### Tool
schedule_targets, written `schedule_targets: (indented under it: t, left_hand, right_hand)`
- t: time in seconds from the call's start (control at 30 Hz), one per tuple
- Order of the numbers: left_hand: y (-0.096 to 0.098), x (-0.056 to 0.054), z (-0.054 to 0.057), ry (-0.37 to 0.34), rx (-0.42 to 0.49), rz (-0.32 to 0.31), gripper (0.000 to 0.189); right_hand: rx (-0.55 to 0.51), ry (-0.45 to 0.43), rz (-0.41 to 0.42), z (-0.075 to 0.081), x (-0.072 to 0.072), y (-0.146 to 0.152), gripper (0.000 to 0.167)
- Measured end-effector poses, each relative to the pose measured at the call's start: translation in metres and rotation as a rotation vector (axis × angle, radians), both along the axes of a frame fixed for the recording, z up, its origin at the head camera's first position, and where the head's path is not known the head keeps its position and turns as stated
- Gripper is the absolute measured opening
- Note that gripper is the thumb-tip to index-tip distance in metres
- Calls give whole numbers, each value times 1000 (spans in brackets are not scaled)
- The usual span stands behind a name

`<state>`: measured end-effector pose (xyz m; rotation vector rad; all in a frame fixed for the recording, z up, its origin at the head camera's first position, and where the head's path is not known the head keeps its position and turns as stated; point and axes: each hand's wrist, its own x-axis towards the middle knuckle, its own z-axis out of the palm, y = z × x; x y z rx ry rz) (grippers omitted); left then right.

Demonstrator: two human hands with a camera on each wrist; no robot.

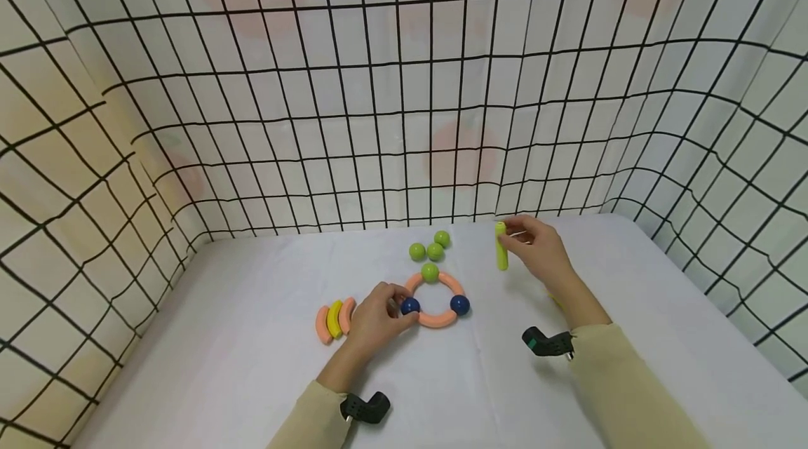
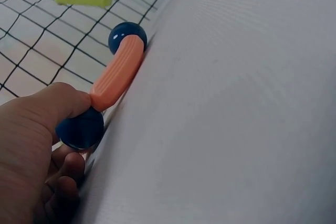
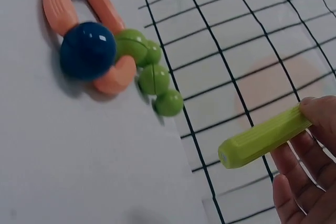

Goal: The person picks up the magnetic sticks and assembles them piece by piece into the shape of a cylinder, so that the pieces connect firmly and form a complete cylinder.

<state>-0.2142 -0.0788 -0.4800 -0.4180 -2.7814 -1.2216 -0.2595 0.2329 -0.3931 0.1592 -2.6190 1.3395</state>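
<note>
A ring of orange curved rods (image 1: 438, 320), joined by balls, lies on the white table. Two dark blue balls sit at its lower left and lower right, and a green ball (image 1: 430, 272) tops it. My left hand (image 1: 377, 319) holds the left blue ball (image 2: 81, 129) between thumb and fingers, the thumb tip right at the orange rod's end. Off to the ring's right, my right hand (image 1: 536, 249) pinches a straight lime-green rod (image 3: 262, 137) by one end, raised over the table. The right blue ball (image 1: 460, 304) is untouched.
Several loose green balls (image 1: 435, 251) cluster behind the ring. Left of my left hand lie two orange curved rods (image 1: 323, 325) with a yellow one (image 1: 334, 320) between them. A yellow piece (image 1: 554, 299) is mostly hidden behind my right wrist. Black grid netting (image 1: 404, 112) surrounds the table's back and sides.
</note>
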Motion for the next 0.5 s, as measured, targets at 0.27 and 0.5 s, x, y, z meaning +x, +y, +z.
schedule_targets:
  t: [0.27, 0.5]
  left_hand:
    - [2, 0, 2, -22, 12, -1, 36]
    - [2, 1, 0, 10, -1, 5, 35]
  right_hand:
    - [-10, 24, 29, -2, -9, -31, 37]
    - [-54, 13, 61, -8, -15, -53, 34]
